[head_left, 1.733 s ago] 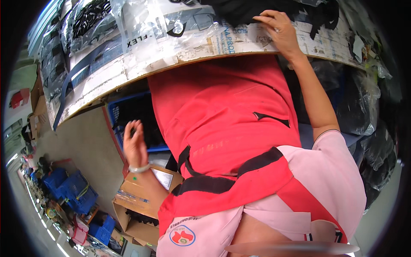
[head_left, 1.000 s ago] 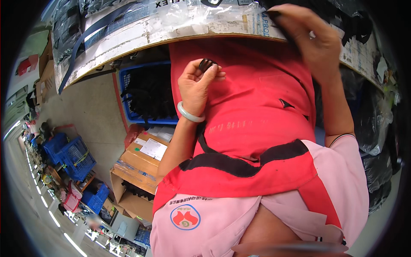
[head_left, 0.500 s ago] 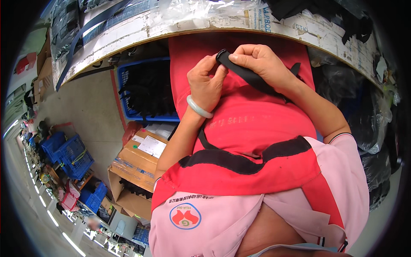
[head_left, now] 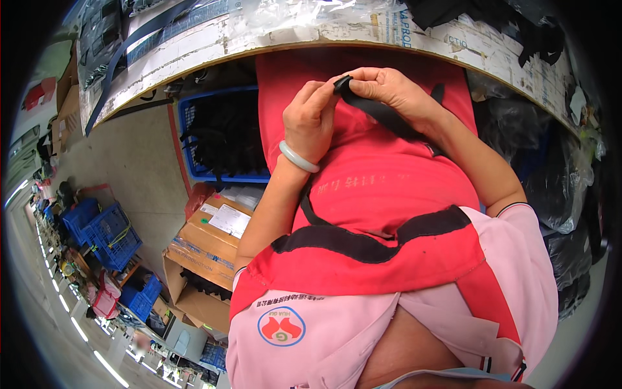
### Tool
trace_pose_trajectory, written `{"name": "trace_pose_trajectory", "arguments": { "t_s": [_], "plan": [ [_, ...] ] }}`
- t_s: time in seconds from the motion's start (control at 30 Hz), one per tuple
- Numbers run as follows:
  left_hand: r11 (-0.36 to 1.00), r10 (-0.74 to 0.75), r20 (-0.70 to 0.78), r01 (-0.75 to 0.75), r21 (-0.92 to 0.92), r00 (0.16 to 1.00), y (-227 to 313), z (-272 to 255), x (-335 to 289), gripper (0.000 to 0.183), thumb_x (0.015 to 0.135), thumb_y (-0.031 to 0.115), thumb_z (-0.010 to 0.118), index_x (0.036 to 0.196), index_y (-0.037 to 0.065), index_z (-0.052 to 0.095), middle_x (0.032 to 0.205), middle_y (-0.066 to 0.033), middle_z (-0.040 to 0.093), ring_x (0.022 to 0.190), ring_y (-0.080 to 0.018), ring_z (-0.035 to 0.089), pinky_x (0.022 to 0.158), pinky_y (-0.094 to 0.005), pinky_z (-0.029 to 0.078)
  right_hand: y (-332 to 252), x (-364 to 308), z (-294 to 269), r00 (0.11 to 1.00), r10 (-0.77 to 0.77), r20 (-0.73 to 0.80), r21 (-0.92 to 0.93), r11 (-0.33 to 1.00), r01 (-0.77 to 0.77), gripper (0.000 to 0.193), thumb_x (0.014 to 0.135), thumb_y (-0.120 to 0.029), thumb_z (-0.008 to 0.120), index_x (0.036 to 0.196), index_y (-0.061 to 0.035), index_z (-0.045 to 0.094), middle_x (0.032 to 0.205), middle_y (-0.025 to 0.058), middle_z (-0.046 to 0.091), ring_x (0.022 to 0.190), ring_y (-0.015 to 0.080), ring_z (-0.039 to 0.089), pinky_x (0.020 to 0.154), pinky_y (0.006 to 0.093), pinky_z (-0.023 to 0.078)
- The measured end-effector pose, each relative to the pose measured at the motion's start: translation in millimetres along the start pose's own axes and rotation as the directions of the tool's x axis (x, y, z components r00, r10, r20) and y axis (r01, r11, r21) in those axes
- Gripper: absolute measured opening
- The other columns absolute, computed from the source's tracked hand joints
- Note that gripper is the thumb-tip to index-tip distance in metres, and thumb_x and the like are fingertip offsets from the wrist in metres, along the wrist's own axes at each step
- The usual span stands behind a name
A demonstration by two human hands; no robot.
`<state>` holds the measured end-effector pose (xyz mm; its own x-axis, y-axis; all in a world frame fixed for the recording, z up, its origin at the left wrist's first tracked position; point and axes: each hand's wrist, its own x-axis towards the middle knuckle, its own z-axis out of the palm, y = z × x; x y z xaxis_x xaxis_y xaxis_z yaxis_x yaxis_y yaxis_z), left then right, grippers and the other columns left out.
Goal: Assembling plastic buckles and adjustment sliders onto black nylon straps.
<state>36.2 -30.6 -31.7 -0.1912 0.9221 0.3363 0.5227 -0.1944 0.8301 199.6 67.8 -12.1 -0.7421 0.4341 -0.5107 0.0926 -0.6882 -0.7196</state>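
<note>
A wide black strap [head_left: 383, 119] runs between my two hands, held over the red apron on my lap. My left hand [head_left: 310, 120], with a pale bangle at the wrist, pinches the strap's end, where a small dark piece [head_left: 343, 83] shows; whether it is a buckle or a fold I cannot tell. Close beside it, my right hand [head_left: 400, 97] is closed round the strap, thumb on top. The strap's other end drops behind my right wrist, and a black tip [head_left: 438, 93] sticks up past that hand.
Ahead is a worn white table edge [head_left: 285, 48] with clear plastic and black cloth pieces on it. A blue crate [head_left: 188, 152] of black items stands left below it, near an open cardboard box [head_left: 201, 243]. Black bags in plastic [head_left: 551, 175] sit at the right.
My left fingers have closed up at the strap's end and the hands have drawn slightly closer. The end has turned, and the strap bends more sharply below it.
</note>
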Motion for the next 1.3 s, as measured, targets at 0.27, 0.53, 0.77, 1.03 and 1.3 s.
{"name": "trace_pose_trajectory", "arguments": {
  "t_s": [0.27, 0.53, 0.77, 1.03, 1.3],
  "plan": [
    [0.999, -0.026, -0.009, 0.025, -0.044, 1.0, -0.1, 1.6, 2.4, 0.02, 0.083, -0.006, 0.063, 0.101, 0.0, 0.066, 0.084, -0.0131, 0.063, 0.073, -0.0252, 0.064, 0.065, -0.0291, 0.05, -3.9, -1.3, 4.8, 0.985, -0.138, -0.102, -0.177, 0.977, 0.119, 0.033, 0.091, -0.019, 0.066, 0.12, -0.0037, 0.06, 0.083, -0.0045, 0.063, 0.066, -0.0009, 0.052, 0.059, 0.0142, 0.042],
    [0.998, -0.013, 0.057, 0.009, 0.064, 0.998, -10.9, 9.3, -10.2, 0.015, 0.083, -0.001, 0.064, 0.098, 0.001, 0.065, 0.086, -0.0101, 0.065, 0.075, -0.0265, 0.064, 0.064, -0.0346, 0.051, -0.8, 1.1, -9.6, 0.994, -0.044, -0.101, -0.122, 0.992, 0.032, 0.028, 0.091, -0.019, 0.067, 0.114, -0.0039, 0.063, 0.082, -0.0038, 0.064, 0.068, 0.0001, 0.054, 0.058, 0.0142, 0.042],
    [-0.085, -0.548, 0.57, 0.638, -0.766, 0.612, -19.4, 1.9, -7.3, 0.027, 0.093, 0.009, 0.058, 0.115, -0.006, 0.062, 0.096, -0.0086, 0.068, 0.082, -0.0144, 0.066, 0.071, -0.0248, 0.053, 9.1, 3.9, -12.7, 0.961, -0.271, -0.056, -0.38, 0.896, 0.23, 0.013, 0.087, -0.015, 0.071, 0.095, -0.0052, 0.067, 0.088, -0.0031, 0.061, 0.071, 0.0016, 0.051, 0.059, 0.0165, 0.041],
    [0.35, -0.614, 0.214, 0.505, -0.789, 0.76, 0.9, 3.1, 4.9, 0.022, 0.091, 0.009, 0.064, 0.105, -0.007, 0.066, 0.089, -0.0113, 0.07, 0.072, -0.0159, 0.067, 0.063, -0.0248, 0.056, -29.9, -26.5, 25.2, 0.926, -0.371, -0.073, -0.452, 0.84, 0.3, 0.01, 0.091, -0.011, 0.064, 0.097, -0.0027, 0.063, 0.081, -0.0002, 0.061, 0.062, 0.0041, 0.054, 0.053, 0.019, 0.045],
    [0.634, -0.51, 0.042, 0.408, -0.658, 0.859, 2.7, 12.9, -6.4, 0.016, 0.088, 0.003, 0.066, 0.102, -0.004, 0.07, 0.087, -0.0056, 0.068, 0.077, -0.01, 0.063, 0.069, -0.0205, 0.051, -14.4, -17.8, 13.0, 0.971, -0.125, -0.202, -0.434, 0.901, 0.025, 0.019, 0.089, -0.018, 0.065, 0.081, -0.003, 0.058, 0.067, 0.0036, 0.062, 0.05, 0.0063, 0.056, 0.044, 0.0198, 0.045]
  ]
}}
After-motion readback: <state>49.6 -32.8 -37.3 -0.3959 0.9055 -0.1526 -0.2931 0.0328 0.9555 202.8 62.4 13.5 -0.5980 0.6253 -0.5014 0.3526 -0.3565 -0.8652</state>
